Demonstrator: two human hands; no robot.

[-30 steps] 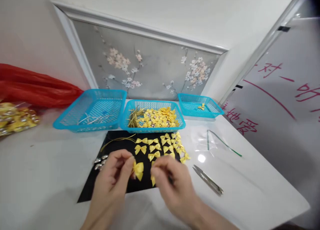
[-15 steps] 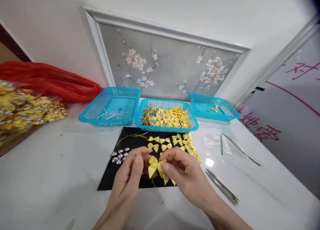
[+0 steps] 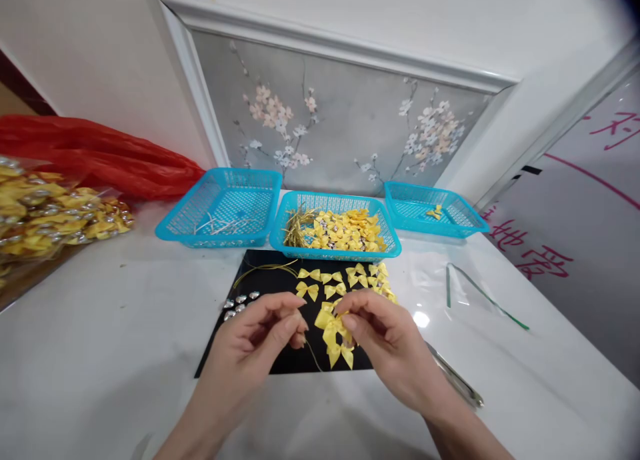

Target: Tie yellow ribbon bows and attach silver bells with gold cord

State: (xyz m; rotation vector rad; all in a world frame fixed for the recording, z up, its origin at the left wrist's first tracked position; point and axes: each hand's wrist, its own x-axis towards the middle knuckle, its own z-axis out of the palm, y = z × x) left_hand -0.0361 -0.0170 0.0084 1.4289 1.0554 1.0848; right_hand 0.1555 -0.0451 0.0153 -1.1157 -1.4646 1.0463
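My right hand [image 3: 383, 330] pinches a yellow ribbon bow [image 3: 327, 320] between thumb and fingertips, above the black mat [image 3: 293, 360]. To its left, my left hand [image 3: 265, 333] has thumb and fingers closed on a thin gold cord [image 3: 314, 355], whose loose end hangs down over the mat. A gap separates the two hands. Just under the held bow lies another yellow bow [image 3: 341, 355]. More yellow bows [image 3: 334, 289] rest in loose rows beyond my fingers. Silver heart-shaped beads [image 3: 241, 299] are beside my left hand, partly covered by it.
Behind the mat, a blue basket [image 3: 335, 255] holds yellow bows and gold ties. Other blue baskets stand left [image 3: 220, 239] and right [image 3: 430, 230]. Metal snips [image 3: 457, 380] and a green strip [image 3: 485, 297] lie right. Bagged bows [image 3: 60, 207] and red plastic [image 3: 100, 157] are far left.
My hands have drawn apart: the left moved left with the cord, the right moved slightly right with the bow. The bow is now clear of my left fingers. The view has shifted slightly.
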